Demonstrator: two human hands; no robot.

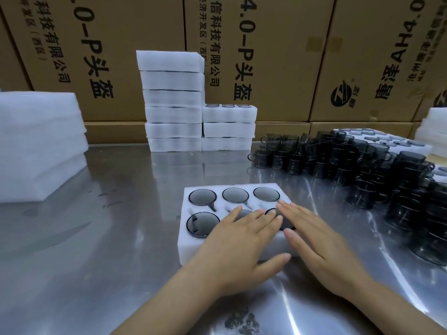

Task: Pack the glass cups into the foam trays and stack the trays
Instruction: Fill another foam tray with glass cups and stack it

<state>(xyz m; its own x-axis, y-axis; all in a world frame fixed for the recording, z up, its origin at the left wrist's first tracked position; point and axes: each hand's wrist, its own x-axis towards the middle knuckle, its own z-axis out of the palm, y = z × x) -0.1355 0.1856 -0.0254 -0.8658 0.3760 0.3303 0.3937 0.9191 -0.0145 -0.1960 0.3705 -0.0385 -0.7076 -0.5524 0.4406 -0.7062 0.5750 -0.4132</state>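
Foam tray (pixel 186 232) holds glass cups (pixel 202 197); both hands flat, fingers straight: left hand (pixel 238 240), right hand (pixel 314 240).

i'm in what looks like a warehouse packing area: printed cartons (pixel 254 56) wall my steel desk (pixel 108 238), foam trays (pixel 173 100) stacked.

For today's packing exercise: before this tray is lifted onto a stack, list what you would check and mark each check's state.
1. All six pockets of the tray hold cups: four visible, two hidden by hands; cannot tell.
2. Visible cups sit flush: ok.
3. Left hand and right hand flat on tray: ok.
4. Short stack offers a landing: ok; its top tray shows cups.
5. Table path to stack free: ok.
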